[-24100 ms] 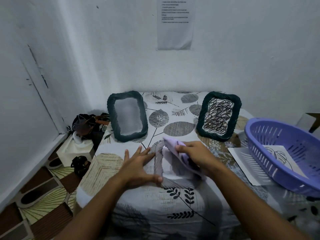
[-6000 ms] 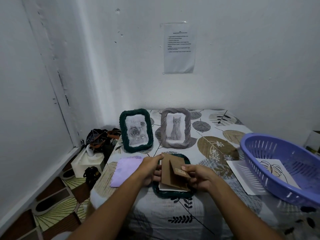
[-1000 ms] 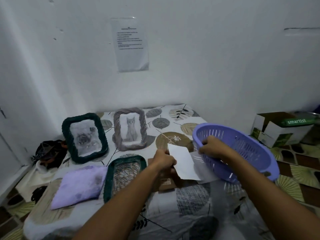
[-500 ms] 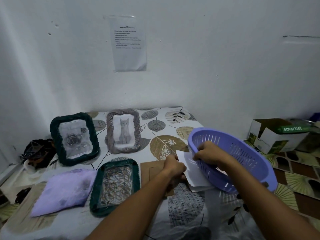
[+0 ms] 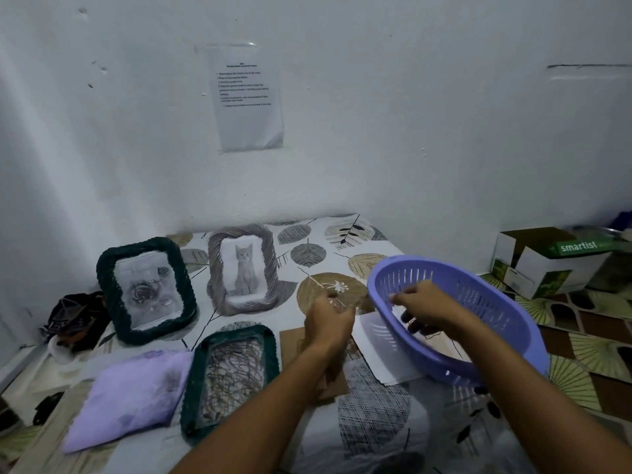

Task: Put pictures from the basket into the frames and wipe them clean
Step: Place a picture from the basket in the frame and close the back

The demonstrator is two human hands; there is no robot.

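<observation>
Now the right hand [image 5: 415, 304] reaches into the purple basket [image 5: 506, 323], fingers bent down toward a white picture [image 5: 441, 343] lying inside; I cannot tell if it has hold of it yet. The left hand [image 5: 328, 319] hangs just beside the basket rim, fingers loosely curled, holding nothing I can see. It looks ready to help take the paper.

That basket is smooth plastic with slits, tipped up at the right edge of the bench [image 5: 372, 432]. A white sheet [image 5: 379, 350] lies flat under it. A brown card backing [image 5: 290, 343] lies under the left arm.

Near the front, a dark green woven frame [image 5: 232, 378] lies flat, open for its picture. A soft purple cloth [image 5: 130, 398] waits at the front left corner. Two filled frames, a rose frame [image 5: 147, 290] and a cat frame [image 5: 243, 268], stand at the back edge.
</observation>
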